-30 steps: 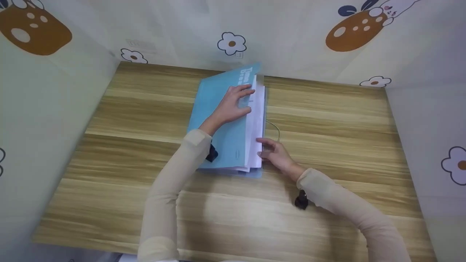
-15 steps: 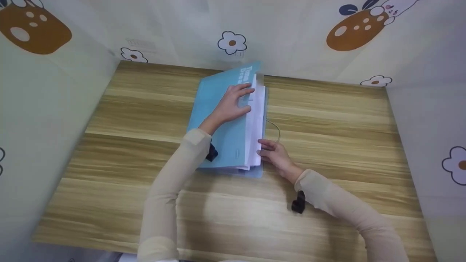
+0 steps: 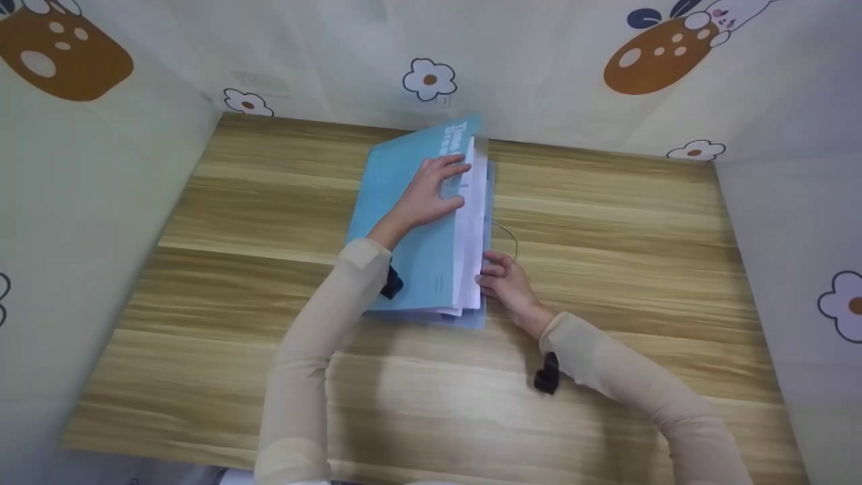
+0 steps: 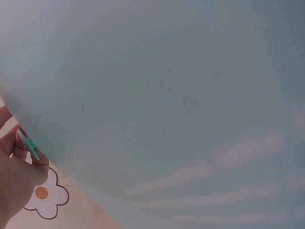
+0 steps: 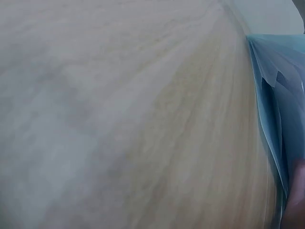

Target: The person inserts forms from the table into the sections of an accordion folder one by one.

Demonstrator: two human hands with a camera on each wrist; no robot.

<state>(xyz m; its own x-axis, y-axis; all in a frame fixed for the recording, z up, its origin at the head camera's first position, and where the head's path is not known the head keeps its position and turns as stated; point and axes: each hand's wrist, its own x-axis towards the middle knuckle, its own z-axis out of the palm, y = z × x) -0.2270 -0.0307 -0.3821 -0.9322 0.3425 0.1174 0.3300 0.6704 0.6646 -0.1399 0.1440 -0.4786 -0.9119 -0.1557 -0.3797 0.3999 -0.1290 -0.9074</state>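
A light-blue document folder (image 3: pixel 411 269) lies on the table, its cover raised at the right edge over white papers (image 3: pixel 473 249). My left hand (image 3: pixel 425 195) lies over the cover and holds its right edge, fingers bent past it. In the left wrist view, a small turquoise piece (image 4: pixel 31 144) shows at those fingers; I cannot tell what it is. Beside the lower right edge, my right hand (image 3: pixel 510 286) pinches the papers between thumb and fingers. The right wrist view shows the folder's layered end (image 5: pixel 271 109), with most of that hand out of sight.
A thin pale cord (image 3: pixel 515 239) loops out from the folder's right side. The wood-grain table (image 3: pixel 606 269) extends around it. Walls covered with flower-patterned sheeting (image 3: pixel 539 81) close off the back and both sides. A dark device hangs at each wrist.
My right hand has shifted slightly along the paper edge, its fingers drawing closer together, and the edges of the papers have moved a little left. My left hand has stayed in place.
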